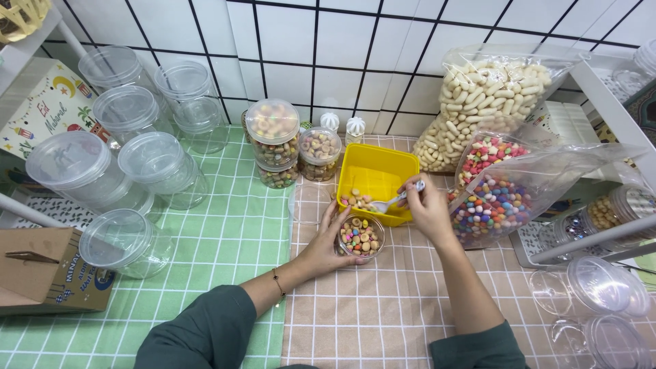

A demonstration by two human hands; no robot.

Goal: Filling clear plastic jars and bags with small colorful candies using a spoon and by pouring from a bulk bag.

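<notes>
Small clear plastic jar (361, 237) sat on the beige checked cloth (383, 301), just in front of the yellow square plastic tub (377, 174) — already holding mixed little biscuits. Left hand (326, 244) was wrapped around the jar's side, steadying it. Right hand (429, 205) pinched a white plastic spoon (391, 203), bowl over the tub's biscuits. Open clear bag of multicoloured candies (493, 203) lay just right of that hand — filled lidded jars (273, 142) stood behind.
</notes>
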